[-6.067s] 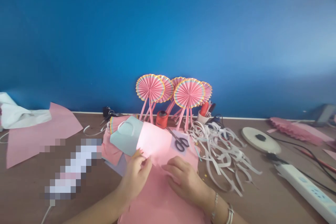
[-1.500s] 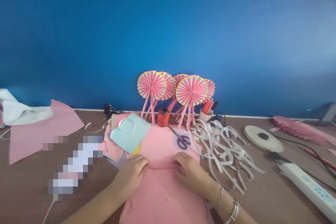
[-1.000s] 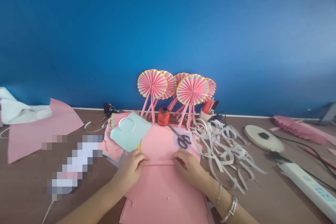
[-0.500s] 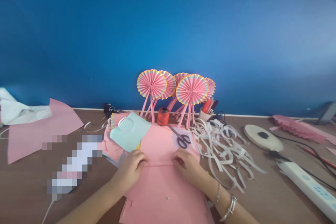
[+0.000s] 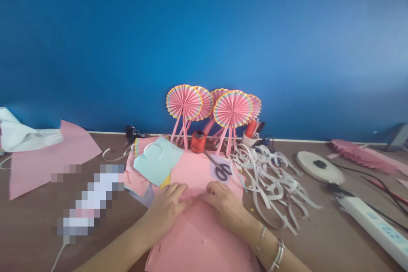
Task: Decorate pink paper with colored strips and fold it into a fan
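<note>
My left hand (image 5: 168, 204) is bent over the folded far edge of a sheet of pink paper (image 5: 204, 233), its thumb pointing inward along the fold. Close beside it, my right hand (image 5: 223, 204) grips the same edge with curled fingers. The fingers cover most of the fold. More pink sheets lie stacked underneath. Just beyond my hands are scissors (image 5: 221, 172) with dark handles, a red spool (image 5: 199, 142) and a light blue piece of paper (image 5: 162, 159).
Several pleated pink paper fans (image 5: 233, 108) stand against the blue wall (image 5: 127, 42). Curled white strips (image 5: 274, 174) are heaped to the right. Farther right lie a round cream device (image 5: 318, 168) and a power strip (image 5: 376, 225). Pink paper (image 5: 47, 165) lies left, near a blurred-out object (image 5: 92, 199).
Both hands have moved inward along the fold, so the thumbs are nearly together. The left fingers now reach farther over the paper. The surrounding things have stayed in place.
</note>
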{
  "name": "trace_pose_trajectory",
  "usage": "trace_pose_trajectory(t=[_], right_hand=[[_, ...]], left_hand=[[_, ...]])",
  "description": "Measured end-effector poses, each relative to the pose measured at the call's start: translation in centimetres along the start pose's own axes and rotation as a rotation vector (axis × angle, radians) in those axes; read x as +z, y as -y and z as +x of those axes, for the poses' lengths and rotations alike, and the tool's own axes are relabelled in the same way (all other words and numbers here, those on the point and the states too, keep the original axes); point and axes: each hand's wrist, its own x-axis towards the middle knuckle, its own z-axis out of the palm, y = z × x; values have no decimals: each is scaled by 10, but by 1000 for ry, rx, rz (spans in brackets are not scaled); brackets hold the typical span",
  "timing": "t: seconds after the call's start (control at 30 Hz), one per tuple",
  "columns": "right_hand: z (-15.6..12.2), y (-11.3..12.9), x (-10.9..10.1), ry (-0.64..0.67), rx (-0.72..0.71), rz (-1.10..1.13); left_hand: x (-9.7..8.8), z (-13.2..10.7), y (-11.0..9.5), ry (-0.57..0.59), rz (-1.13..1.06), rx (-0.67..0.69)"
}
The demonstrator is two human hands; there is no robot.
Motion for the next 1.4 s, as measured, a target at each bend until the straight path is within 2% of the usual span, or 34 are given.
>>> trace_pose_trajectory(t=[0.1,0.23,0.43,0.5,0.6,0.67,0.73,0.8,0.87,0.93,1.0,1.07,1.13,1.2,1.23,1.3,1.4], right_hand=[[1,3,-2,36,-29,-38],[1,4,-8,96,41,2],[-3,0,-13,114,26,65],[-4,-3,-12,78,25,115],[-2,-7,-10,-69,72,275],[0,-6,-10,-203,106,386],[2,-2,-11,-307,100,455],[3,6,-12,-343,58,472],[2,13,-12,-333,2,450],[1,18,-11,-300,-39,395],[-2,18,-11,-297,-62,297],[-4,17,-12,-380,-71,153],[-7,16,-13,-526,-84,-6],[-8,17,-15,-630,-114,-142],[-8,17,-16,-635,-130,-190],[-6,19,-16,-561,-143,-238],[-1,17,-13,-414,-107,-209]], left_hand=[[-6,1,0,-5,28,-2],[-11,-4,12,-40,27,-1],[-12,-10,31,-166,-79,-46],[-15,-10,32,-280,-173,-130],[-20,-10,31,-456,-338,-366],[-23,-8,26,-399,-491,-526],[-27,-2,14,-231,-710,-624],[-29,8,-2,-115,-946,-624],[-29,19,-18,-82,-1091,-511],[-27,28,-28,-190,-985,-560],[-26,34,-30,-286,-762,-619],[-27,36,-26,-353,-494,-529],[-30,36,-22,-371,-208,-335],[-31,37,-22,-323,42,-197],[-30,37,-24,-276,131,-164],[-25,39,-30,-170,226,-133],[-13,40,-38,-43,258,-103]])
